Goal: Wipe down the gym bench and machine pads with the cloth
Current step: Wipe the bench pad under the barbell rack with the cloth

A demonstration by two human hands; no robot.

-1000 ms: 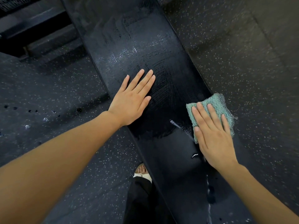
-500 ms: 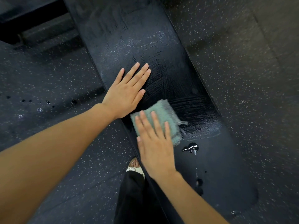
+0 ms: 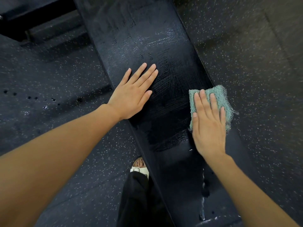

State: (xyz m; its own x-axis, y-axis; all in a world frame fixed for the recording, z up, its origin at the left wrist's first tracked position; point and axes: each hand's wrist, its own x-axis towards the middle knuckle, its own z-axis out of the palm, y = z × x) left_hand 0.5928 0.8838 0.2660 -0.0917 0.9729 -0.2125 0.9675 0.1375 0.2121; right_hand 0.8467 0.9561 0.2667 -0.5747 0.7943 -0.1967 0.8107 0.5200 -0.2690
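Note:
A long black padded gym bench [image 3: 142, 38] runs from the top centre down to the bottom right, its middle streaked with wet wipe marks. My left hand [image 3: 132, 94] lies flat on the pad near its left edge, fingers straight. My right hand [image 3: 208, 123] presses a folded teal cloth [image 3: 216, 95] flat against the pad at its right edge, fingers straight on top of it. Part of the cloth hangs past the bench edge.
Dark speckled rubber flooring [image 3: 254, 63] surrounds the bench on both sides. A black machine frame [image 3: 37, 17] sits at the top left. My foot in a white sandal [image 3: 140, 167] and a black trouser leg [image 3: 137, 200] stand beside the bench's left edge.
My right hand slid the cloth from beside my left hand across to the pad's right edge, leaving fresh wet streaks. My left hand stayed planted on the pad.

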